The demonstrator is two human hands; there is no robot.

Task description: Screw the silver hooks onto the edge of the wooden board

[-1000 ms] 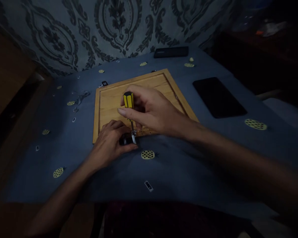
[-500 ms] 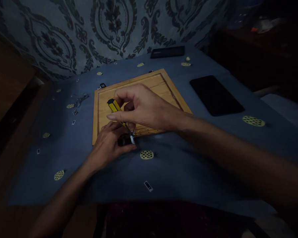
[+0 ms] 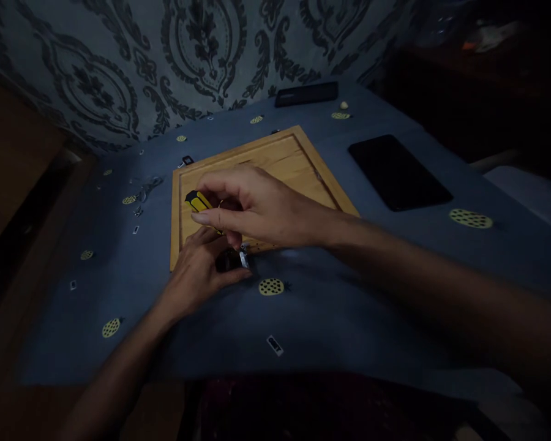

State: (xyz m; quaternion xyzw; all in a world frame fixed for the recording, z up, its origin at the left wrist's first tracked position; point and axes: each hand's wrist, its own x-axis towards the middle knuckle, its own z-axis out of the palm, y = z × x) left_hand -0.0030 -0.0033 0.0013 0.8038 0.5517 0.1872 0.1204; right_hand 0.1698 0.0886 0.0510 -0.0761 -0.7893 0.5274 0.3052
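My right hand (image 3: 252, 205) is closed round a yellow and black screwdriver (image 3: 196, 200), which leans far over to the left above the wooden tray (image 3: 303, 160). Its tip is hidden under my fingers. Just below, my left hand (image 3: 202, 269) pinches a small dark and metal part (image 3: 239, 260) against the blue cloth at the tray's near edge. The two hands touch or nearly touch.
A black phone (image 3: 398, 173) lies right of the tray and another dark slab (image 3: 305, 94) at the back by the patterned wall. Several tiny parts and a wire (image 3: 147, 187) are scattered on the cloth (image 3: 349, 306) to the left. The table's front edge runs near me.
The screwdriver has tipped from upright to lying far over to the left, its handle dropping lower. My left hand has kept its hold on the small part.
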